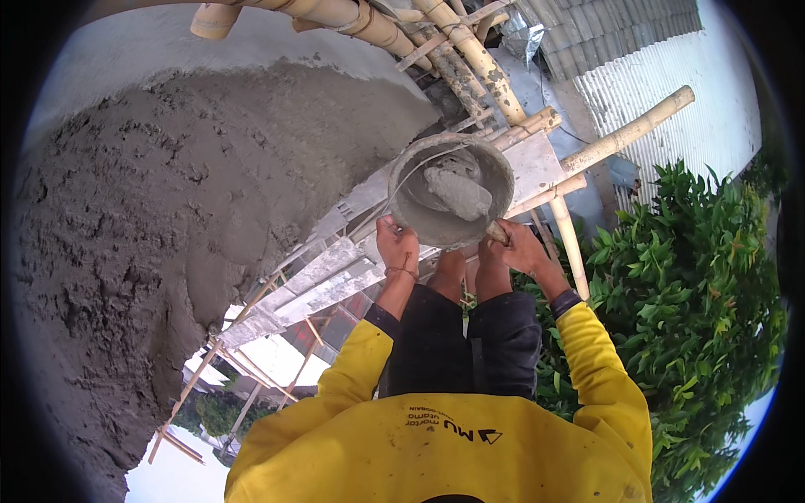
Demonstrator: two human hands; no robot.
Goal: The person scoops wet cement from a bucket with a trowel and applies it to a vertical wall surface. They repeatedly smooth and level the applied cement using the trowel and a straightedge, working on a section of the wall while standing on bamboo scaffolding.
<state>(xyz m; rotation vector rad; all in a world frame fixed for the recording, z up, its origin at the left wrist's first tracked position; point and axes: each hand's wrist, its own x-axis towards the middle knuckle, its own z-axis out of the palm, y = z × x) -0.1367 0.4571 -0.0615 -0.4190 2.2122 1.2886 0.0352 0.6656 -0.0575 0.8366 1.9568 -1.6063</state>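
A round grey bucket (405, 205), its walls smeared with mortar, is in front of my knees at the scaffold boards. My left hand (398, 247) is closed on the bucket's near-left rim, where the thin wire handle also comes down. My right hand (523, 250) grips the short handle of a trowel (498, 230) at the near-right rim. The trowel's blade lies inside the bucket, mostly hidden under a lump of wet grey mortar (459, 193).
Wet, rough mortar covers the wall (168, 193) at left. Mortar-stained planks (331, 289) and bamboo poles (629, 132) form the scaffold. Corrugated roofing (671, 109) lies at far right, with a leafy tree (688, 310) beside me. Lower ground shows below the planks.
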